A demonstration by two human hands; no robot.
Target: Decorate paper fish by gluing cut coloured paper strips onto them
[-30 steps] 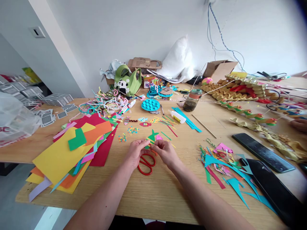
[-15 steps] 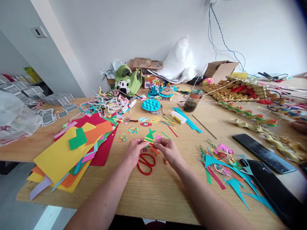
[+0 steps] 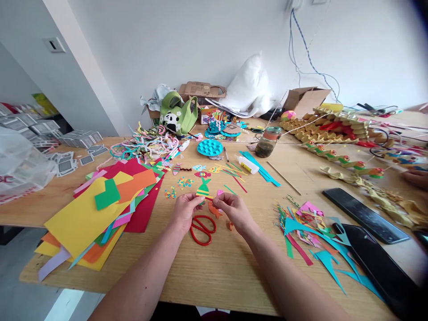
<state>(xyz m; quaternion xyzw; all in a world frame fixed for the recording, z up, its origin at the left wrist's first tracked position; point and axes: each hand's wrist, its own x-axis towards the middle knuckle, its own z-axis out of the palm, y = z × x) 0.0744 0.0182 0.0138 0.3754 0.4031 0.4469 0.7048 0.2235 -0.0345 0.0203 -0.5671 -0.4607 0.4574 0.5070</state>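
Note:
Between my hands is a green paper fish [image 3: 203, 189] with yellow stripes, its tail pointing away from me. My left hand [image 3: 186, 210] pinches the fish at its left side. Thumb and finger of my right hand [image 3: 233, 208] close on a thin red paper strip [image 3: 209, 198] that lies across the fish's body. Just below the hands, red-handled scissors [image 3: 202, 230] rest on the table, their blades hidden. An orange paper fish [image 3: 214, 210] and a pink paper piece [image 3: 220, 192] lie close to my right fingers.
Coloured paper sheets [image 3: 76, 218] pile up on the left. Beyond my hands are a glue bottle [image 3: 248, 164], a blue paint palette [image 3: 210, 148] and a glass jar [image 3: 268, 141]. Paper scraps [image 3: 307, 223] and phones [image 3: 364, 215] lie right. Another person's hand [image 3: 416, 177] shows at the right edge.
The fish has shifted slightly left and is turned a little, and the red strip now shows across it below the yellow stripes. Both hands keep their pinches.

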